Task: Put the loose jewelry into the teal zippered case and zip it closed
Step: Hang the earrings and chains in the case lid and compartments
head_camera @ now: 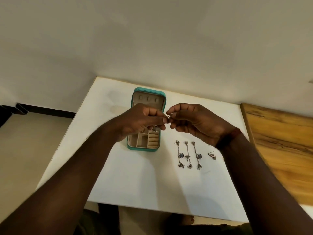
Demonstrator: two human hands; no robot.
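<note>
Both hands are up over the open teal case point(142, 149), meeting just above its right edge. The left hand point(144, 122) and right hand point(196, 123) each pinch one small silver piece point(169, 115) between thumb and fingertips, the other fingers curled in. Prob. an earring w/ a back or clasp, but it's too small to tell. Gripping it from both sides, lifted clear of the desk point(144, 187), suits fiddly work: one hand steadies while the other works a part. It could also be a handover from the pickup side to the case side.

The case lies flat w/ its lid point(148, 99) folded back away from the person. That leaves the compartments and ring rolls point(153, 140) in the near half facing up, so a piece can go straight down into a slot.

The rest of the loose jewelry is on the desk to the right of the case, apart from it. Three long dangle earrings point(187, 155) lie side by side in a neat row, w/ a small triangle piece point(211, 155) just right of them, near the right wrist. I'd judge they're laid out separately so the chains don't tangle and each can be picked up singly.

Stage looks early to mid — at least four pcs. not yet in, case wide open, zip not started.
</note>
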